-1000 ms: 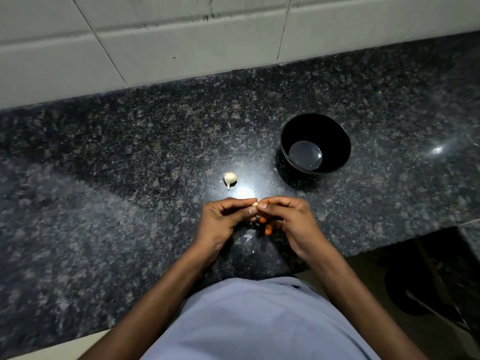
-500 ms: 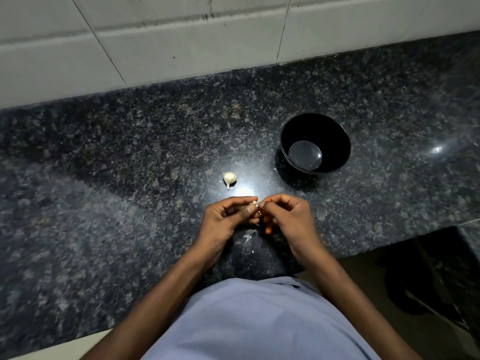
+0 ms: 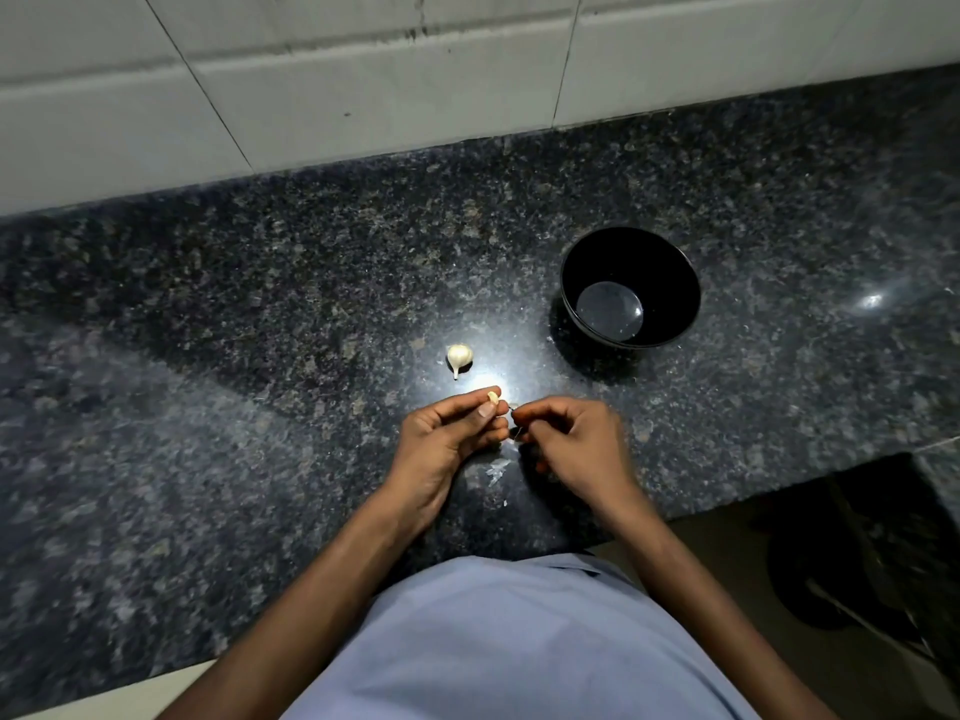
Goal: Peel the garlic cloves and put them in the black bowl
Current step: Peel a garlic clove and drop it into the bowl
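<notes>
A pale garlic clove [image 3: 493, 397] sits pinched at the fingertips of the left hand [image 3: 448, 443], above the granite counter [image 3: 260, 330]. The right hand [image 3: 574, 443], just beside it, has its fingers curled, pinching a thin bit of skin [image 3: 513, 409]. A garlic bulb [image 3: 459, 357] lies just beyond. The black bowl [image 3: 630, 287] stands farther right.

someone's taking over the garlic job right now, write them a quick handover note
Left hand pinches a clove at its fingertips. Right hand pinches what looks like a bit of skin beside it.
A second, unpeeled clove lies on the counter. Bowl sits to the right and looks empty.
Done: peeling started.
Left: finish this clove, drop it in the bowl, then do the other.
</notes>
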